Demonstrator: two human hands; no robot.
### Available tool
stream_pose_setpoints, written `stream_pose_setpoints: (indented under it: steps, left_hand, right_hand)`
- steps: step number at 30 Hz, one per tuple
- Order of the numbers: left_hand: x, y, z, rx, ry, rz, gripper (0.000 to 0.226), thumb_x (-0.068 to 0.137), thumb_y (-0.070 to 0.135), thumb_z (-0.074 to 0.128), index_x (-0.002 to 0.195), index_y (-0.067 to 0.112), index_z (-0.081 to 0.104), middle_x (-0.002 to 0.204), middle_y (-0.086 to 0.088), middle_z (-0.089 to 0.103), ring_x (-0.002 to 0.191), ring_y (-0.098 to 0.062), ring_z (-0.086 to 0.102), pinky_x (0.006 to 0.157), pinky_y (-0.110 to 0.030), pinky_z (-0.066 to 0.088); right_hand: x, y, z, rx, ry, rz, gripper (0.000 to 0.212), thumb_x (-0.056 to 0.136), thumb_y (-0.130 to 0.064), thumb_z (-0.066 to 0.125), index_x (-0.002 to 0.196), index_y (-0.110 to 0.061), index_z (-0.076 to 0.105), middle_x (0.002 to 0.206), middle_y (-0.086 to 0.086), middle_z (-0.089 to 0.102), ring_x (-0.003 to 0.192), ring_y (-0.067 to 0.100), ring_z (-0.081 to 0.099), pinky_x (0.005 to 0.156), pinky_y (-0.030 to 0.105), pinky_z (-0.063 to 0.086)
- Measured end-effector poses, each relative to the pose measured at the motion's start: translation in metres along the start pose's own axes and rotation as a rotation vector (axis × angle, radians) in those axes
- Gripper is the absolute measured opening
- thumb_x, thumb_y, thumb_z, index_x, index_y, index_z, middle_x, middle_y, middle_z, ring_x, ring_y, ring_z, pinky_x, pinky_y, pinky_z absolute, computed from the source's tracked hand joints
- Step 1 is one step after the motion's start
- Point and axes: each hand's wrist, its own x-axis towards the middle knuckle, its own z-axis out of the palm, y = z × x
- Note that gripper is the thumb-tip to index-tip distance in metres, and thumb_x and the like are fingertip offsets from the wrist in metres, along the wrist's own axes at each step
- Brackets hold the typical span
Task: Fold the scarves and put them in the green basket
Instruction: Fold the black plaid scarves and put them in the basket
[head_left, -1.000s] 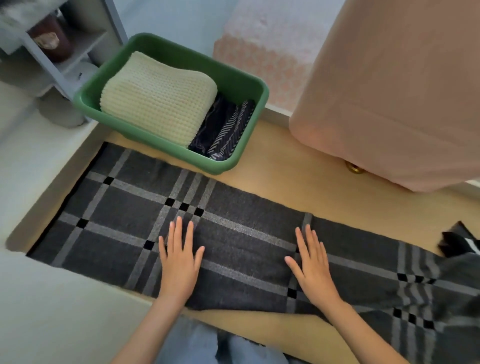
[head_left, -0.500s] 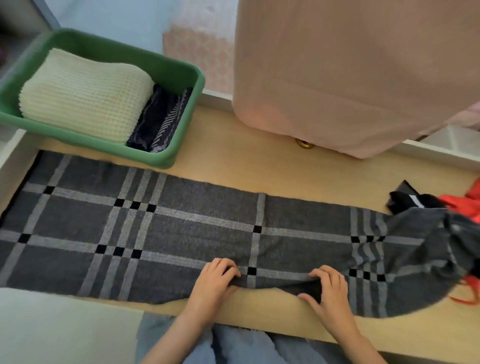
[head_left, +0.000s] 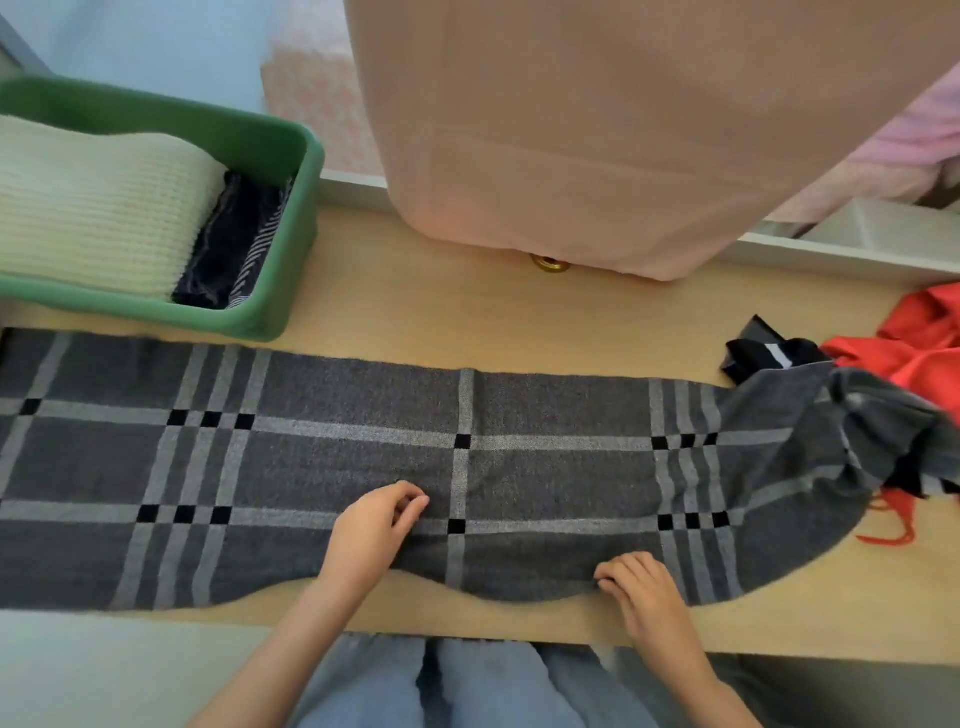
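Note:
A long grey plaid scarf (head_left: 322, 457) lies spread across the wooden surface, its right end bunched up. My left hand (head_left: 371, 535) pinches the scarf's near edge and has drawn it up over the cloth. My right hand (head_left: 641, 587) grips the same near edge further right. The green basket (head_left: 291, 249) stands at the back left, holding a folded cream knit scarf (head_left: 93, 208) and a dark striped scarf (head_left: 234, 249).
A pink cloth (head_left: 597, 130) hangs over the back middle, with a brass knob (head_left: 550, 263) below it. A red scarf (head_left: 919, 343) and a black scarf (head_left: 763, 356) lie at the right. The wooden surface (head_left: 467, 312) ends close to my lap.
My hands went from lying flat on the scarf to gripping its near edge, then the left hand lifted that edge inward. The view shifted right, so the basket moved left.

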Motion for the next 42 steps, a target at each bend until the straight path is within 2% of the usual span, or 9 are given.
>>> stream_pose_setpoints:
  steps: [4, 8, 12, 16, 21, 27, 32, 37, 42]
  left_hand:
    - [-0.008, -0.002, 0.008, 0.156, 0.14, 0.255, 0.028, 0.094, 0.035, 0.046, 0.107, 0.021, 0.067, 0.105, 0.006, 0.063, 0.095, -0.016, 0.058, 0.083, -0.032, 0.05]
    - [-0.014, -0.002, 0.023, 0.349, 0.026, 0.299, 0.06, 0.101, 0.049, 0.015, 0.141, 0.016, 0.044, 0.147, -0.007, 0.041, 0.137, -0.023, 0.033, 0.114, -0.04, 0.017]
    - [-0.017, 0.001, 0.037, 0.482, -0.081, 0.22, 0.067, 0.1, 0.051, 0.004, 0.147, 0.014, 0.034, 0.156, -0.012, 0.026, 0.144, -0.027, 0.019, 0.115, -0.047, 0.011]
    - [-0.009, 0.019, 0.036, 0.434, -0.02, 0.15, 0.066, 0.1, 0.049, 0.006, 0.145, 0.011, 0.037, 0.153, -0.014, 0.03, 0.142, -0.028, 0.021, 0.115, -0.046, 0.008]
    - [0.019, 0.044, 0.045, 0.474, 0.008, 0.24, 0.064, 0.1, 0.05, 0.005, 0.149, 0.016, 0.028, 0.158, -0.011, 0.02, 0.145, -0.025, 0.013, 0.114, -0.05, 0.011]
    - [0.05, 0.059, 0.063, 0.531, -0.049, 0.189, 0.069, 0.096, 0.058, 0.005, 0.15, 0.018, 0.021, 0.157, -0.012, 0.02, 0.144, -0.026, 0.014, 0.108, -0.06, 0.024]
    - [0.05, 0.054, 0.066, 0.554, -0.042, 0.198, 0.068, 0.097, 0.056, 0.004, 0.15, 0.018, 0.023, 0.158, -0.011, 0.018, 0.145, -0.028, 0.014, 0.108, -0.064, 0.026]
    - [0.051, 0.085, 0.076, 0.508, -0.003, 0.186, 0.071, 0.098, 0.054, 0.004, 0.146, 0.009, 0.032, 0.155, -0.015, 0.025, 0.143, -0.029, 0.018, 0.109, -0.06, 0.023]
    - [0.049, 0.17, 0.124, 0.532, -0.1, 0.408, 0.065, 0.101, 0.047, 0.002, 0.146, 0.013, 0.034, 0.155, -0.01, 0.026, 0.144, -0.025, 0.017, 0.113, -0.052, 0.015]
  right_hand:
    - [-0.015, 0.004, -0.009, 0.046, 0.024, 0.05, 0.046, 0.1, -0.051, 0.025, 0.098, -0.025, 0.063, 0.109, -0.017, 0.048, 0.107, 0.003, 0.043, 0.093, 0.018, 0.031]
    - [0.003, -0.009, -0.011, 0.033, 0.114, 0.153, 0.048, 0.1, -0.049, 0.027, 0.124, -0.021, 0.056, 0.133, -0.012, 0.042, 0.125, 0.012, 0.038, 0.104, 0.03, 0.029]
    - [0.002, 0.003, 0.012, -0.091, -0.081, 0.321, 0.063, 0.098, -0.055, 0.016, 0.153, -0.024, 0.01, 0.161, -0.002, -0.001, 0.146, 0.02, 0.004, 0.117, 0.034, 0.0]
    - [-0.021, 0.007, 0.023, -0.125, -0.167, 0.346, 0.067, 0.097, -0.057, 0.014, 0.153, -0.02, 0.007, 0.161, 0.001, -0.003, 0.147, 0.022, 0.003, 0.117, 0.035, 0.0]
    - [0.01, 0.023, -0.001, -0.092, -0.009, 0.398, 0.068, 0.097, -0.059, 0.012, 0.153, -0.025, -0.003, 0.16, -0.002, -0.01, 0.147, 0.018, -0.01, 0.117, 0.03, -0.01]
    - [0.074, 0.067, -0.016, -0.145, -0.044, 0.481, 0.074, 0.087, -0.068, -0.004, 0.149, -0.028, -0.016, 0.155, 0.0, -0.024, 0.145, 0.023, -0.021, 0.118, 0.043, -0.009]
    - [0.05, 0.072, -0.001, -0.114, -0.046, 0.571, 0.078, 0.086, -0.07, -0.013, 0.15, -0.025, -0.012, 0.157, 0.004, -0.017, 0.144, 0.025, -0.018, 0.118, 0.047, -0.005]
    - [0.029, 0.075, -0.026, 0.062, 0.169, 0.488, 0.065, 0.097, -0.058, 0.012, 0.152, -0.028, -0.005, 0.16, -0.003, -0.011, 0.146, 0.015, -0.012, 0.118, 0.031, -0.011]
    - [-0.014, 0.142, -0.057, 0.225, 0.463, 0.836, 0.065, 0.094, -0.052, 0.021, 0.151, -0.019, 0.021, 0.159, 0.004, 0.012, 0.145, 0.022, 0.012, 0.117, 0.048, 0.017]
